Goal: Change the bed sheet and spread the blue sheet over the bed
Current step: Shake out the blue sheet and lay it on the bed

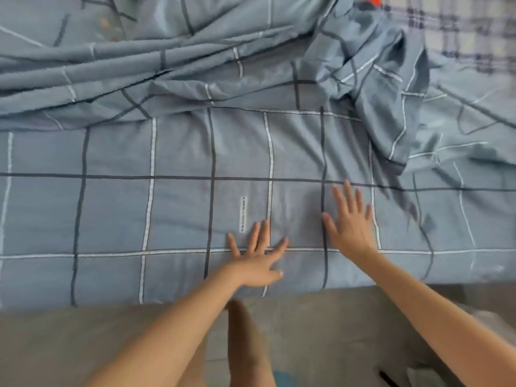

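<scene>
the blue sheet (111, 213) lies over the bed (474, 29) (only the far right corner shows uncovered, in a pale plaid). the sheet has a grid of dark and white lines. its near part is flat, reaching the bed's edge closest to the person and hanging just over it. farther back it bunches into long folds running across the view, and at upper right it heaps into a crumpled ridge.

both hands lie palm down on the flat near part. the left hand (258, 261) rests where a white line and a dark line cross, its fingers (233, 244) straight, spread and released, grasping nothing. the right hand (351, 224) is just beside it and a little farther onto the bed, fingers (347, 194) likewise straight and fanned out, pressing flat on the cloth with nothing held.

a narrow white label (243, 215) is sewn on the sheet just beyond the left hand. a scrap of something red (368, 0) shows at the top edge. below the bed is grey floor (83, 344), with the person's bare leg (245, 344) between the forearms.
</scene>
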Demonstrator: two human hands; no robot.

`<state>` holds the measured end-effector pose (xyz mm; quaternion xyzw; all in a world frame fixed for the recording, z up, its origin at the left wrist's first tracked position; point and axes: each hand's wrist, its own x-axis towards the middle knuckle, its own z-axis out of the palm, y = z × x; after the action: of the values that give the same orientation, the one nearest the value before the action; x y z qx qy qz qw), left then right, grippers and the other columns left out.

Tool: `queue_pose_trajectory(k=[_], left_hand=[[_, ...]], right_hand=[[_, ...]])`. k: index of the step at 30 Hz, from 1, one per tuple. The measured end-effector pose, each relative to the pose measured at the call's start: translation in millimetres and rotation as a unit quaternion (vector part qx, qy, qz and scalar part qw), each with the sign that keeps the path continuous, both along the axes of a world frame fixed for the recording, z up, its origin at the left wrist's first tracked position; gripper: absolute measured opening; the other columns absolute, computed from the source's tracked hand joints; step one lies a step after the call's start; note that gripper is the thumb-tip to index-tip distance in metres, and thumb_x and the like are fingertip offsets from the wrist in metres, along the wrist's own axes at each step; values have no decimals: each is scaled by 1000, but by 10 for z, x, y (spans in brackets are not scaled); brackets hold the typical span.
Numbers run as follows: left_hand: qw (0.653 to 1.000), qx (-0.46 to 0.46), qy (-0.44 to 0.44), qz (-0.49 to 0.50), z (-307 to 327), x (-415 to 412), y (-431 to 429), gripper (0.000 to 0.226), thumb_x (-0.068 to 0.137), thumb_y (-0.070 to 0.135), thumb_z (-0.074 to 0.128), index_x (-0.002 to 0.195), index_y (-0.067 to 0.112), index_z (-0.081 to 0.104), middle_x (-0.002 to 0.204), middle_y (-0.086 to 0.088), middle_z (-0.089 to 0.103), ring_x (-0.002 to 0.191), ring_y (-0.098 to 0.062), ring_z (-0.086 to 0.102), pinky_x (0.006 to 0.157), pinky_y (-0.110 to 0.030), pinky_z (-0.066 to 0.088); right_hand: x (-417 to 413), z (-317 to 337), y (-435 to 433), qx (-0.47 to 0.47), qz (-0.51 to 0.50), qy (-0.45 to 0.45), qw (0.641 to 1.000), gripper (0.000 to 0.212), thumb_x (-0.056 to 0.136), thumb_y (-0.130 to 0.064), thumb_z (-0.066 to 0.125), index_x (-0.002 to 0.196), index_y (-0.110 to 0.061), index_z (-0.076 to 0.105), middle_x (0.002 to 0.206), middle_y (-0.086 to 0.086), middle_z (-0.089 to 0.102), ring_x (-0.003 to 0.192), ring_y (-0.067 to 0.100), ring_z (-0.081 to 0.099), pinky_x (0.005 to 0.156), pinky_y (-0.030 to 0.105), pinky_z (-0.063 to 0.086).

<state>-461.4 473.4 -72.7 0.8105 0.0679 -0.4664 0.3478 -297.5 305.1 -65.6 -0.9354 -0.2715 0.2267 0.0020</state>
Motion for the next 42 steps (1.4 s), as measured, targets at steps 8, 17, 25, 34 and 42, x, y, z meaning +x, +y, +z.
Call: queue_pose_trajectory(k=[8,17,25,34,42], left_hand=[[978,-141,-29,153,138,-59,503,33,94,3,52,126,9,57,129,-2,57,119,-8,50,110,-26,33],[986,55,-142,71,221,647,749,36,88,8,60,124,11,60,131,-13,52,112,-28,52,96,-26,34],[982,108,-140,-67,76,1252,-369,65,90,35,60,147,36,29,161,-2,-6,147,-24,-8,117,-50,11],[964,227,-122,-60,-171,2602,-2175,111,65,81,55,144,50,-17,151,-17,-32,138,-42,-28,94,-81,9],[974,165,-156,-6,-326,4379,-4494,132,48,89,57,139,47,-29,141,-19,-47,129,-40,-43,88,-82,-6]], right_hand=[[40,-258,-587,-63,148,20,987,63,88,-74,6,143,-52,-13,157,-15,-3,146,29,12,103,73,17],[340,137,-1053,-85,-349,100,928,76,92,-65,29,151,-34,-6,158,-4,-19,145,28,-15,114,61,4],[74,-314,-1087,15,321,41,946,62,90,-63,24,147,-41,25,156,-11,23,142,30,26,105,71,15],[2088,-615,-3470,-21,15,-101,995,61,90,-62,22,148,-44,15,157,-13,16,145,32,16,105,68,-2],[3326,-443,-5755,-67,-261,-124,955,66,88,-62,15,150,-40,7,159,-12,5,147,28,3,108,68,4]])
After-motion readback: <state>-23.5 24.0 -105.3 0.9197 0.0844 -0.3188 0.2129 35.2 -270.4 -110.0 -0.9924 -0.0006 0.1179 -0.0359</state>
